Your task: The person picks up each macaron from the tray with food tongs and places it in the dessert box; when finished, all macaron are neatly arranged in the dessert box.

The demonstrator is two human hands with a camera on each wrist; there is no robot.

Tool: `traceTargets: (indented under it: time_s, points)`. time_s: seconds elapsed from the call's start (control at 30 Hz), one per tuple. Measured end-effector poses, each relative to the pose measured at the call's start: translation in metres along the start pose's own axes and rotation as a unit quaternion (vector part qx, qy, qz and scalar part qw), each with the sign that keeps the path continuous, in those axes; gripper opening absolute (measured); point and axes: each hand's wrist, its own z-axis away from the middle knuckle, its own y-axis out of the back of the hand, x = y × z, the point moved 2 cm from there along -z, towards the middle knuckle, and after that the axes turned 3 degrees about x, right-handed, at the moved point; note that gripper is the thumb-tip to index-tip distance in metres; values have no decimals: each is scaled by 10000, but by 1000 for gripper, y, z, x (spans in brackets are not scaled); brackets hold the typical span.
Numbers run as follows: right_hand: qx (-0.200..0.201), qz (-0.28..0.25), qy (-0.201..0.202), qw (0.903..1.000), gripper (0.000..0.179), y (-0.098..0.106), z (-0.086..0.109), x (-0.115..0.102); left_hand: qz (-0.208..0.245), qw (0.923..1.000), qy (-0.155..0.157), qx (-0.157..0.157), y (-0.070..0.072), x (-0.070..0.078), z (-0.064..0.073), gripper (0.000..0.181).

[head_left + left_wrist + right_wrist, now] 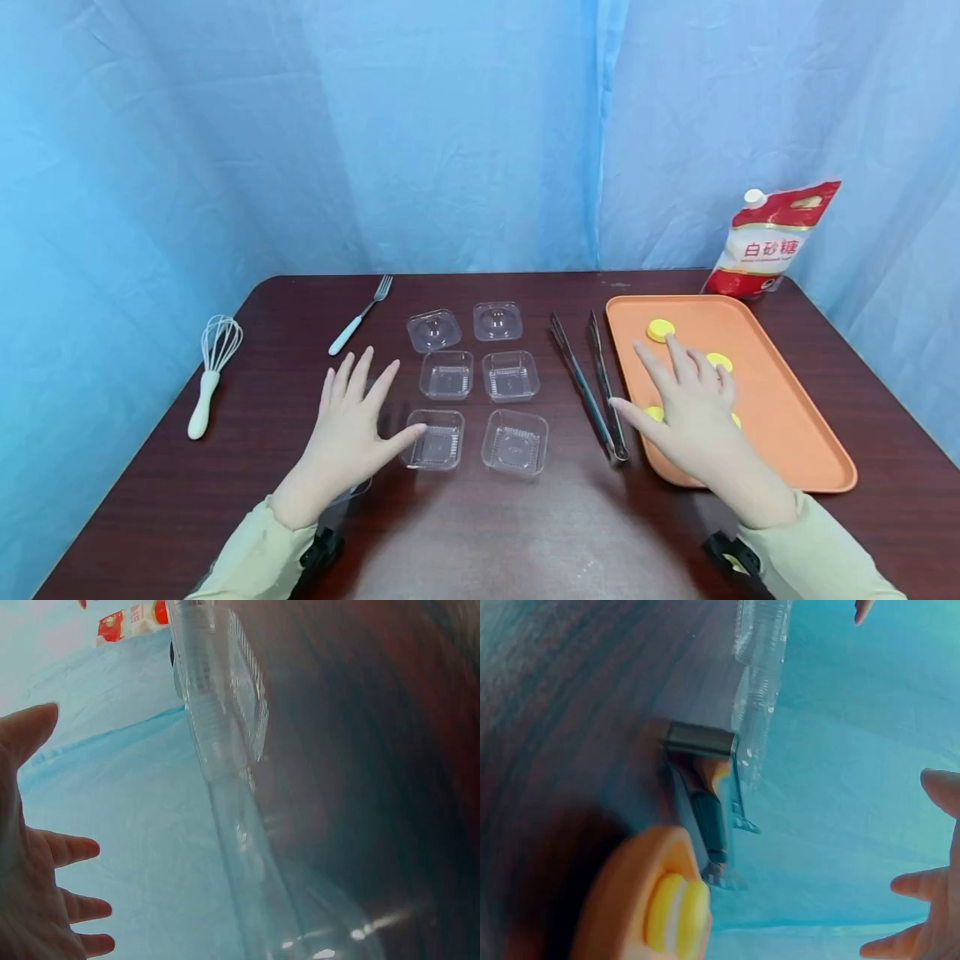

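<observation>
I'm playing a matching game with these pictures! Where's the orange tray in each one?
Head: on the right side, partly hidden by the right hand; that's the orange tray.
Left wrist: I can't see it there.
Right wrist: at the bottom, left of the middle.
Shared landmark: the blue curtain shows in all three.

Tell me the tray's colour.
The tray is light orange, seen best in the head view.
</observation>
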Motion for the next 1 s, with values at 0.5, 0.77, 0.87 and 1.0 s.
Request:
traceTargets:
  time_s: [0.5,0.77,0.87,1.0]
  points:
    - [-880,-1224,-429,9876,77,-25,-20,-2,84,9987,-144,-489,-11,7,0,89]
    - [-1320,-1450,-587,9788,81,-44,-35,3,157,9960,-254,-840,-17,10,-1,87]
    - [-1408,-1396,-529,9787,79,-52,-37,1,185,9953,-274,-911,-19,12,-2,86]
    - [-1454,-1315,-438,9796,76,-59,-40,-1,218,9948,-332,-933,-21,14,-2,86]
